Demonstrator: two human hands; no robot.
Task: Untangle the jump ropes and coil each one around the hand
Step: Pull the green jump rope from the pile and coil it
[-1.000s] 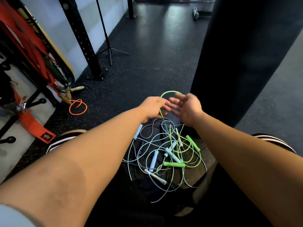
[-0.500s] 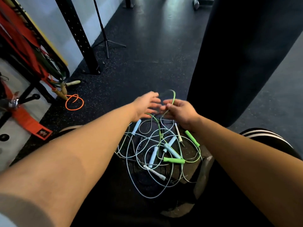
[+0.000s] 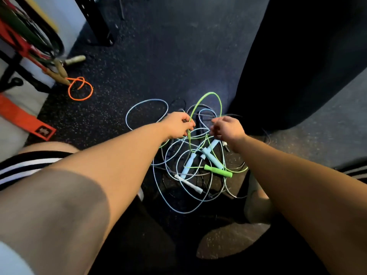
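Early stage: left hand [image 3: 177,126] and right hand [image 3: 228,128] fingers each pinch the raised green rope [image 3: 206,93] loop; the tangle [image 3: 211,158] lies on the floor [image 3: 158,56], nothing coiled yet.

Half a second ago the two hands were touching each other; now they are apart. The left hand [image 3: 178,125] grips the green rope [image 3: 206,94], whose loop has grown much taller and wider and now stands between and beyond the hands. Its far side comes down to the curled fingers of the right hand [image 3: 228,129], which were straight one second ago. A light blue loop [image 3: 147,101] has spread out on the floor beyond the left hand (before, it lay closer inside the tangle).
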